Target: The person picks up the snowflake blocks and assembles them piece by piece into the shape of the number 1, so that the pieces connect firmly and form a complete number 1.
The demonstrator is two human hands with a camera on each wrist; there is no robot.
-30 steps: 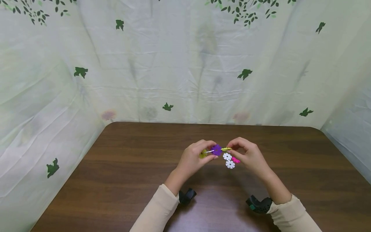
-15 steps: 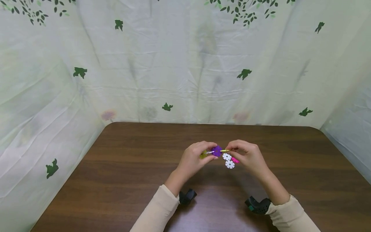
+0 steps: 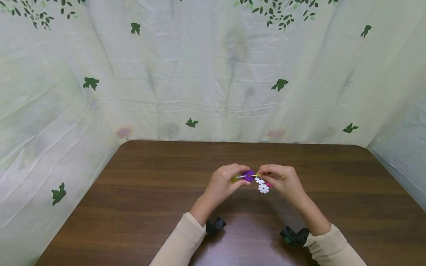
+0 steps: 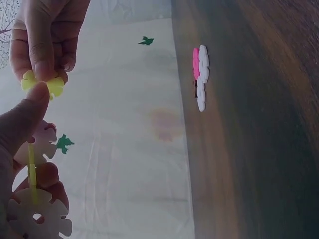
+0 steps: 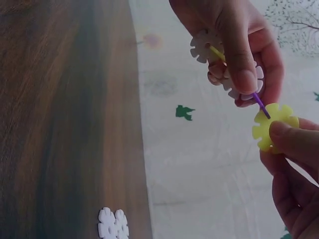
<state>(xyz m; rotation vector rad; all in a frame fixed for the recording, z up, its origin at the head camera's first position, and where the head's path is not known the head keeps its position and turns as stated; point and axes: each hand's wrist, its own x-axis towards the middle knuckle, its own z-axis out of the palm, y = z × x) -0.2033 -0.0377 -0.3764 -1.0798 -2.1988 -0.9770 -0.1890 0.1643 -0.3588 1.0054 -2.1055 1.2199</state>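
Observation:
My left hand [image 3: 223, 181] grips a short chain of notched plastic snowflake discs. It includes a white disc [image 4: 40, 216], a yellow one seen edge-on [image 4: 32, 172], a second white disc [image 5: 244, 82] and a purple disc [image 3: 248, 176]. Between thumb and fingers, my right hand [image 3: 283, 179] pinches another yellow disc [image 5: 271, 129]. The edge-on purple disc meets this yellow disc at its rim in the right wrist view, so the hands are close together above the table. My left thumb hides part of the joint in the left wrist view.
Just below the hands, loose white discs [image 3: 263, 188] and a pink disc [image 3: 268, 184] lie on the brown wooden table [image 3: 159, 207]. A pale printed curtain [image 3: 213, 74] hangs behind the table. Dark wrist cameras, such as the right one [image 3: 294, 236], sit on both wrists.
My right hand has shifted slightly left and down, bringing its yellow disc closer against the purple one. The left hand has lowered a little, still holding the chain.

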